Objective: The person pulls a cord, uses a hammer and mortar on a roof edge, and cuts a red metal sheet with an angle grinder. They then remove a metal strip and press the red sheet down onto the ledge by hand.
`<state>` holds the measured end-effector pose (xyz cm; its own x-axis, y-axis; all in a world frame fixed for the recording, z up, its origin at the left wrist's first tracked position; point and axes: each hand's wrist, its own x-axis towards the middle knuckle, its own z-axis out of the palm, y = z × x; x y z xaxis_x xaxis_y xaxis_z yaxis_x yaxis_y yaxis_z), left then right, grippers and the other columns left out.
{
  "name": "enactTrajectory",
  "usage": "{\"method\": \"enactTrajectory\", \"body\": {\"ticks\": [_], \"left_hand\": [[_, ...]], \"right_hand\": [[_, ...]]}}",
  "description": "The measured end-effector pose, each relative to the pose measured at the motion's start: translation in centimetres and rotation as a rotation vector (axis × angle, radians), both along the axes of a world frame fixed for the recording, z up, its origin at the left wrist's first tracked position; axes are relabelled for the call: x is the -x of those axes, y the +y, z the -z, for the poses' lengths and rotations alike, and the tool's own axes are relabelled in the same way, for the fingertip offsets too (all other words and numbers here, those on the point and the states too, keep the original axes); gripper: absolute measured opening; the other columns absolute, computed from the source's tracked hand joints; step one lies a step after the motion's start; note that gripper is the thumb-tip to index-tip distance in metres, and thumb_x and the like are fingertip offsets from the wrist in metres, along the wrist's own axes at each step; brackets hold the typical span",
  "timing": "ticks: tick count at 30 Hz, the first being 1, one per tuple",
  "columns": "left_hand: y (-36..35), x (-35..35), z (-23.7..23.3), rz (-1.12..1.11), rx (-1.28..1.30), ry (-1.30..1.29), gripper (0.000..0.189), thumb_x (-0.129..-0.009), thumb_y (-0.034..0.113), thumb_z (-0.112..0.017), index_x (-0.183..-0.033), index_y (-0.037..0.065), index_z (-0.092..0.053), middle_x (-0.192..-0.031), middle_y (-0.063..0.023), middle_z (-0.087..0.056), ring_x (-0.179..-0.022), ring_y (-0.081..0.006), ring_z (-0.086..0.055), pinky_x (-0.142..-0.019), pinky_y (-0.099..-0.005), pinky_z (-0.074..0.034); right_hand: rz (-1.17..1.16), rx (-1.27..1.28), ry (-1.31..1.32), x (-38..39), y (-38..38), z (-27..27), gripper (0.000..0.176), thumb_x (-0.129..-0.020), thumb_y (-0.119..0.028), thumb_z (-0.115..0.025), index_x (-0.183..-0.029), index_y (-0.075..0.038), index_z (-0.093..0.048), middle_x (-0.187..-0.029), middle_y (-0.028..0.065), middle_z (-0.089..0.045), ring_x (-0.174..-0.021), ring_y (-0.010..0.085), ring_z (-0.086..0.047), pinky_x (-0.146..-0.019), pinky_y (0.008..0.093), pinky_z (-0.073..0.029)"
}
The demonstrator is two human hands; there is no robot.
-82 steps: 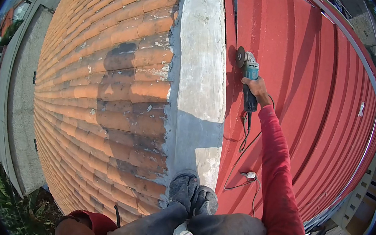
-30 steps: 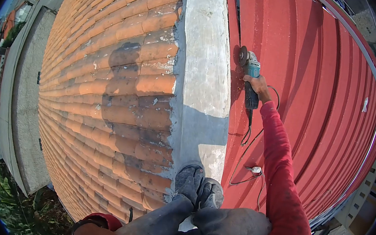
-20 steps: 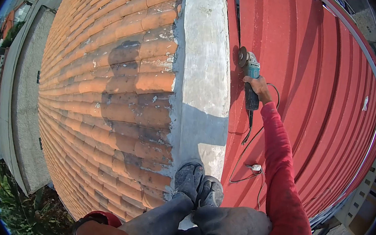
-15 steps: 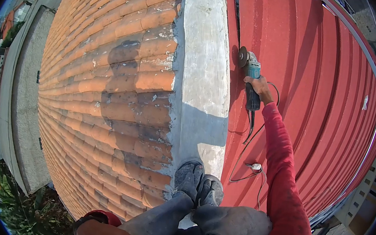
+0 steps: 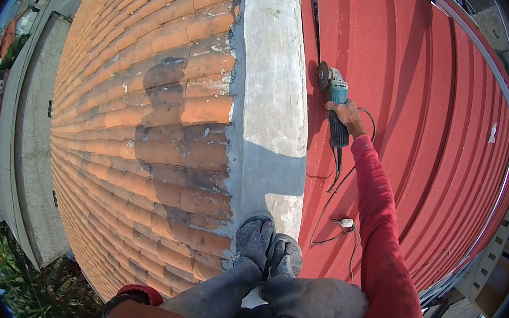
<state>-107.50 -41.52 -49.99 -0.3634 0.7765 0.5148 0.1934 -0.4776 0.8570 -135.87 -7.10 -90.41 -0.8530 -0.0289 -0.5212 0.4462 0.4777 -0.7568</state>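
My right hand (image 5: 347, 115) is wrapped round the body of a teal and black angle grinder (image 5: 337, 109), my arm stretched forward in a red sleeve (image 5: 379, 215). The grinder's round disc (image 5: 323, 76) stands on edge close to the dark seam between the red metal roofing (image 5: 400, 69) and the pale concrete ridge (image 5: 274, 93). From the grinder's rear end a black cord (image 5: 336, 161) trails down over the red sheets to a white plug connection (image 5: 346, 222). My left hand is out of sight; a brown form with a black band and a red piece (image 5: 146, 295) shows at lower left.
Both my shoes (image 5: 256, 239) rest on the ridge, below my bent knees. Orange clay tiles (image 5: 143, 160) slope away to the left under my shadow. A white scrap (image 5: 493, 133) lies on the red sheets, and a metal rail (image 5: 494, 66) curves along the far right.
The grinder and my right hand have shifted slightly to the left in view, the roof seam shifting similarly. My grip on the grinder looks the same.
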Motion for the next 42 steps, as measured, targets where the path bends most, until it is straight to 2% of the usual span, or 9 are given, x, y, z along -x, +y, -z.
{"method": "enactTrajectory", "body": {"ticks": [4,9,16,19,25,28,33,39,42], "left_hand": [[0.5,-1.9,-0.5,-0.330,-0.177,-0.037,0.033,-0.084,0.045,-0.065,-0.089,0.012,-0.065,-0.090,-0.0168,-0.065,-0.080,-0.0317,-0.065,-0.065,-0.0411,-0.053],[-0.5,-0.9,0.1,-0.030,-0.005,-0.066,0.029,-0.087,0.040,-0.065,-0.102,0.015,-0.069,-0.095,-0.0163,-0.067,-0.086,-0.0317,-0.066,-0.071,-0.0416,-0.055],[0.3,-1.2,0.1,-0.204,-0.156,-0.172,0.029,-0.093,0.039,-0.057,-0.097,0.012,-0.067,-0.094,-0.0149,-0.066,-0.081,-0.0303,-0.065,-0.067,-0.0413,-0.054],[0.4,-0.8,0.4,-0.153,-0.161,-0.160,0.030,-0.094,0.039,-0.056,-0.098,0.012,-0.067,-0.095,-0.0149,-0.066,-0.083,-0.0305,-0.065,-0.068,-0.0410,-0.054],[0.5,-0.8,0.2,-0.035,-0.044,-0.120,0.029,-0.094,0.040,-0.056,-0.099,0.014,-0.068,-0.096,-0.0150,-0.066,-0.083,-0.0301,-0.065,-0.068,-0.0402,-0.054],[0.8,-1.3,-0.4,-0.252,-0.225,-0.271,0.026,-0.095,0.035,-0.057,-0.091,0.011,-0.066,-0.095,-0.0146,-0.066,-0.081,-0.0294,-0.064,-0.066,-0.0398,-0.052],[0.5,-0.2,-0.2,-0.040,0.063,-0.111,0.015,-0.088,0.027,-0.065,-0.083,0.013,-0.064,-0.093,-0.0140,-0.065,-0.080,-0.0286,-0.064,-0.065,-0.0386,-0.053],[0.8,-1.4,-0.3,-0.167,-0.186,-0.216,0.019,-0.090,0.029,-0.062,-0.082,0.012,-0.062,-0.085,-0.0122,-0.062,-0.075,-0.0270,-0.062,-0.063,-0.0383,-0.051],[0.5,-0.2,0.0,0.012,-0.012,-0.158,0.022,-0.091,0.033,-0.060,-0.083,0.013,-0.062,-0.084,-0.0128,-0.062,-0.073,-0.0273,-0.062,-0.063,-0.0381,-0.051]], "right_hand": [[-0.009,-0.065,-0.002,0.4,0.2,-0.1,0.032,-0.072,-0.023,-0.076,-0.085,0.003,-0.062,-0.068,0.0104,-0.062,-0.055,0.0201,-0.062,-0.050,0.0333,-0.051],[-0.009,-0.066,-0.028,0.5,0.7,1.5,0.049,-0.065,-0.034,-0.078,-0.091,0.006,-0.067,-0.078,0.0123,-0.067,-0.065,0.0219,-0.063,-0.060,0.0351,-0.051],[-0.021,-0.054,-0.026,0.0,0.6,0.6,0.052,-0.064,-0.035,-0.078,-0.092,0.006,-0.067,-0.079,0.0129,-0.067,-0.067,0.0217,-0.064,-0.061,0.0348,-0.051],[-0.025,-0.104,0.006,-0.2,0.5,0.5,0.033,-0.072,-0.024,-0.076,-0.085,0.003,-0.064,-0.071,0.0094,-0.063,-0.056,0.0185,-0.060,-0.052,0.0328,-0.049],[-0.030,-0.045,0.025,-1.0,0.4,0.2,0.035,-0.070,-0.025,-0.076,-0.086,0.003,-0.064,-0.072,0.0086,-0.063,-0.058,0.0179,-0.059,-0.052,0.0330,-0.049],[-0.012,-0.041,-0.028,-1.5,0.3,-0.8,0.034,-0.070,-0.025,-0.076,-0.086,0.003,-0.064,-0.072,0.0082,-0.063,-0.059,0.0177,-0.059,-0.053,0.0336,-0.049],[-0.022,-0.055,-0.009,-1.4,0.8,0.9,0.035,-0.070,-0.025,-0.076,-0.086,0.003,-0.063,-0.072,0.0083,-0.062,-0.057,0.0177,-0.059,-0.052,0.0332,-0.049],[-0.035,-0.046,0.006,-2.0,0.8,-0.3,0.033,-0.071,-0.023,-0.075,-0.085,0.003,-0.062,-0.071,0.0085,-0.061,-0.055,0.0185,-0.059,-0.051,0.0331,-0.049],[-0.026,-0.012,-0.006,-2.0,0.7,-0.5,0.032,-0.072,-0.023,-0.075,-0.085,0.003,-0.062,-0.071,0.0086,-0.061,-0.055,0.0189,-0.060,-0.051,0.0334,-0.050]]}}
